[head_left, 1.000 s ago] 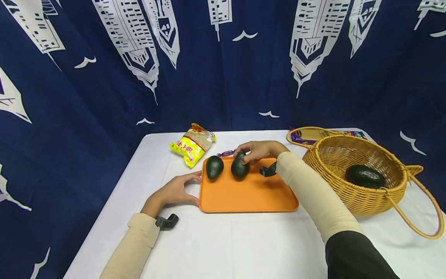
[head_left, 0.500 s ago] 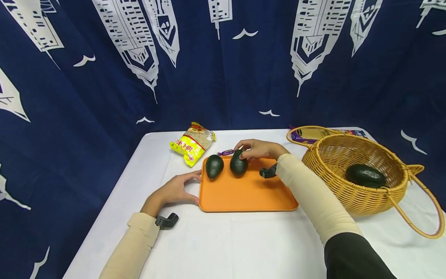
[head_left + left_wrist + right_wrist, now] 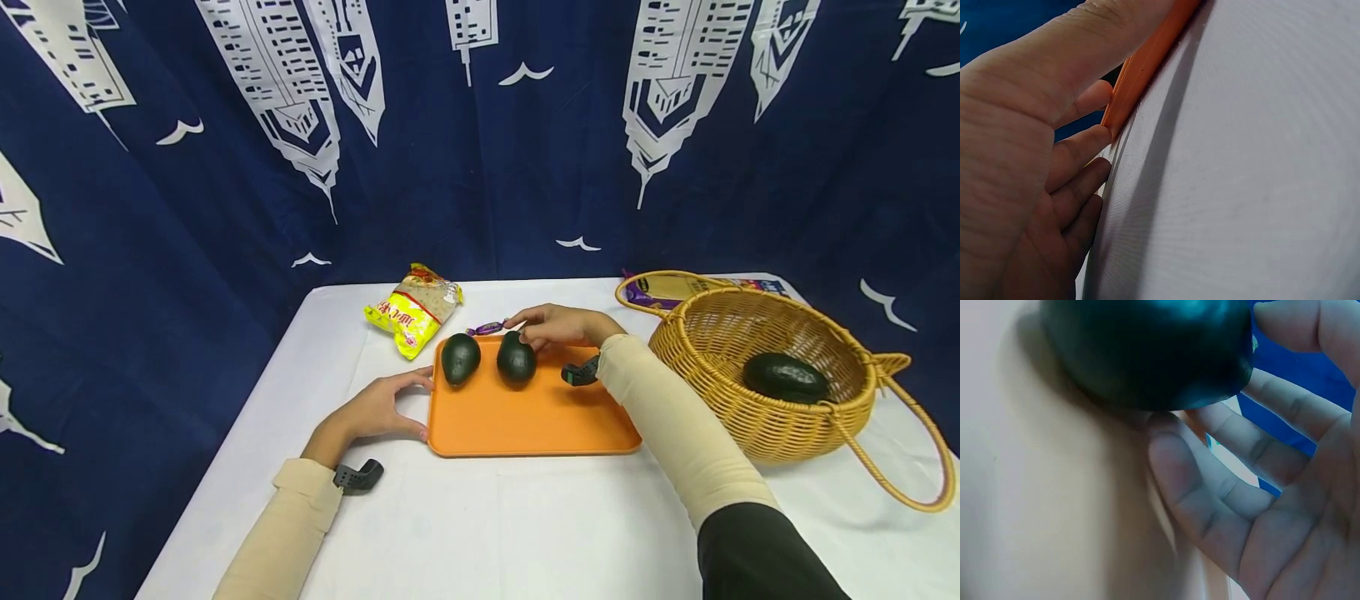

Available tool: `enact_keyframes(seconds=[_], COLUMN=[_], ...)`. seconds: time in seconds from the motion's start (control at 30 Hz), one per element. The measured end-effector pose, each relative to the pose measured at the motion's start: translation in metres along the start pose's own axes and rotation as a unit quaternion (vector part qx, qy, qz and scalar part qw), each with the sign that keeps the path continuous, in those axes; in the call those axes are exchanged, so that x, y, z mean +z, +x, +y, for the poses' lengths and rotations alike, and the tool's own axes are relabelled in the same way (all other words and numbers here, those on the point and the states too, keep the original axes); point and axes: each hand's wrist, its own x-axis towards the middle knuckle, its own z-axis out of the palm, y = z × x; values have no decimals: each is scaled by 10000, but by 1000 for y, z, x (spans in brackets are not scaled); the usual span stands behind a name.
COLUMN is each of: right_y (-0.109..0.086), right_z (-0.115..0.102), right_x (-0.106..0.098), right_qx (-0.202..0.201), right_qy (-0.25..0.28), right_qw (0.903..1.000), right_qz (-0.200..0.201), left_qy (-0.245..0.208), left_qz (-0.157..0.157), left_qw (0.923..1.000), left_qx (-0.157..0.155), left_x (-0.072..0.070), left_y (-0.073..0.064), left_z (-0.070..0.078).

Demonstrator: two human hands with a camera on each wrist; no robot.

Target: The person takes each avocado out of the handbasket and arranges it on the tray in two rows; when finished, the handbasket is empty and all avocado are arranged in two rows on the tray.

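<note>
Two dark green avocados lie on an orange tray (image 3: 536,421). My right hand (image 3: 558,325) is at the upper end of the right avocado (image 3: 516,360). In the right wrist view its fingers (image 3: 1175,462) bend loosely beside and behind that avocado (image 3: 1154,356), and the thumb tip is at its edge; whether it touches is hard to tell. The left avocado (image 3: 461,360) lies near the tray's upper left corner. At the tray's left edge, my left hand (image 3: 378,408) is spread, thumb and fingertips touching the rim. The left wrist view shows this orange rim (image 3: 1138,72) against the fingertips.
A wicker basket (image 3: 742,425) with another avocado (image 3: 786,378) inside stands at the right. Behind it lies a purple and gold package (image 3: 667,288). A yellow snack bag (image 3: 416,312) and a small purple-wrapped candy (image 3: 486,328) lie beyond the tray.
The right avocado shifts slightly toward the near side of the tray. My right hand loosens and draws back a little from its upper end. The left hand stays at the rim.
</note>
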Motion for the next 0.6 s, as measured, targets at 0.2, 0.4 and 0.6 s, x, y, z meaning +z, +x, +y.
enact_keyframes(seconds=[0.2, 0.4, 0.6], right_y=[0, -1, -1], right_z=[2, 5, 8], right_x=[-1, 1, 1], right_qx=[-126, -98, -117], right_qy=[-84, 171, 102], right_qw=[9999, 9998, 9998], right_qz=[2, -66, 83], left_qy=[-12, -13, -49], left_qz=[17, 8, -1], left_qw=[10000, 10000, 10000], left_qx=[-13, 6, 22], left_x=[0, 0, 0], left_y=[0, 0, 0], left_z=[0, 1, 1])
